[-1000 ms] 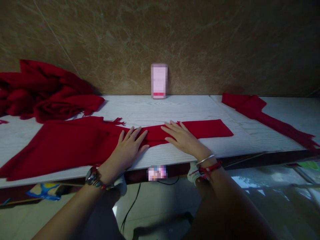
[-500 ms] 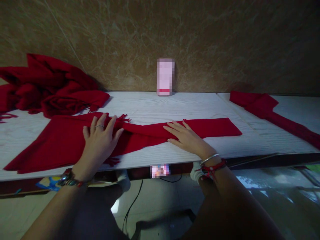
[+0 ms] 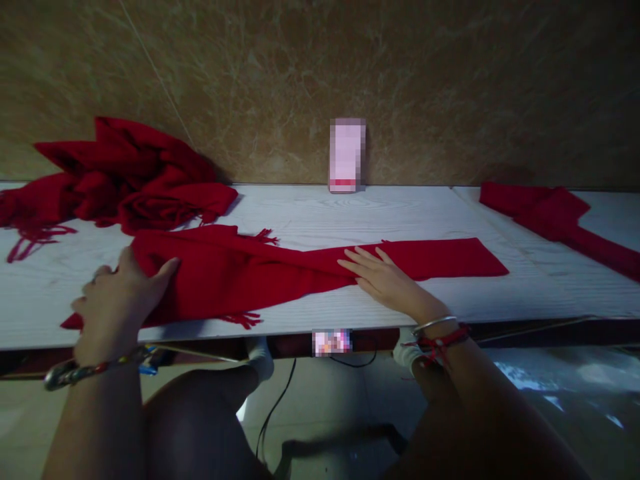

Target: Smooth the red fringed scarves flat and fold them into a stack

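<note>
A long red fringed scarf (image 3: 220,273) lies folded lengthwise across the white wood-grain surface, wide on the left and narrow on the right. My left hand (image 3: 117,293) is over its wide left end, fingers curved and apart, thumb stretched out along the cloth; part of that end is hidden beneath it. Flat on the narrower stretch rests my right hand (image 3: 383,277), fingers spread on the fabric. Tassels stick out at the scarf's upper and lower edges.
A crumpled red cloth pile (image 3: 145,173) with fringe sits at the back left. Another red cloth (image 3: 555,213) lies at the right. A blurred pink box-like item (image 3: 347,157) stands against the marbled wall. The front edge of the white surface (image 3: 295,328) is close to my knees.
My left hand has moved left from the middle of the scarf to its wide end, and that end now lies drawn in. My right hand stays on the narrow part. The view shifted slightly.
</note>
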### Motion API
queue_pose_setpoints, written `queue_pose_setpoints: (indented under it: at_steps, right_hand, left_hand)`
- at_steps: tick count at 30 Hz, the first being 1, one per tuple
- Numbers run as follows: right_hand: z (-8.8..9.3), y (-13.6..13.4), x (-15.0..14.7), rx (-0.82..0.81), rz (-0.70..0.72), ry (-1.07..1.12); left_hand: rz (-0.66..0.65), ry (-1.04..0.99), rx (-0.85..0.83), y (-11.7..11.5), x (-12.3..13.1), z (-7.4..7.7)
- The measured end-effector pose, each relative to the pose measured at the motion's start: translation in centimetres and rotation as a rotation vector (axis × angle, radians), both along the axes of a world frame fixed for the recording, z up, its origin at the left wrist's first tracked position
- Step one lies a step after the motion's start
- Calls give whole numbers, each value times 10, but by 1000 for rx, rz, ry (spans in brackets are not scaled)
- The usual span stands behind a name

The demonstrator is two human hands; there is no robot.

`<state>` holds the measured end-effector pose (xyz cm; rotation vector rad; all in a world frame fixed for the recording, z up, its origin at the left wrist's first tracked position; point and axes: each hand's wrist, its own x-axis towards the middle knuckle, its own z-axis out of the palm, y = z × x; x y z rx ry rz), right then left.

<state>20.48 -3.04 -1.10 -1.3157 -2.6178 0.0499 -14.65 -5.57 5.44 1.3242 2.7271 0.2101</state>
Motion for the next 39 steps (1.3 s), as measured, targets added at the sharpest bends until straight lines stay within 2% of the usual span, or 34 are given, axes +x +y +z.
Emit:
queue_pose_setpoints:
  at_steps: [4,6,9,12,14,18,21,23,27,30,32,34,37,39]
  right_hand:
    - [0,1,2,-17,11,-6]
    - [1,2,3,-35,10,-24]
    - [0,3,8,-54,8,-36]
    - [-3,4,16,-46,-9,-7]
    - [-5,4,21,-37,-19,6]
    - [-7,4,25,-28,-20,-19]
    - [-6,4,23,-32,-24,-27]
    - [-4,5,22,-39,-35,-20]
    - [-4,7,18,-33,-67,-11]
    - [-5,7,16,-11,-85,-15]
    - [-6,6,15,6,-91,-14]
    - [-6,6,15,22,-87,-5]
    - [-6,6,16,34,-65,18]
    - [-7,8,16,36,-49,32]
  left_hand:
    - [37,-39,0,-1,-4,-4]
    - [-21,-25,59,1,-1,-9]
    - [-148,52,238,6,7,-17]
    - [-239,-35,209,12,12,-20]
    - [-207,-93,133,13,9,-18]
    - [-63,-79,72,7,-6,-10]
    - [-73,-74,52,4,-13,-5]
    - [-50,-20,126,5,-14,-3]
    - [79,105,300,10,-8,0]
    - [69,115,382,10,-3,-1]
    - [-11,125,407,11,-1,-3]
    - [-241,178,397,18,1,-8]
    - [-675,267,258,35,5,-14]
    - [-780,300,132,47,7,-15]
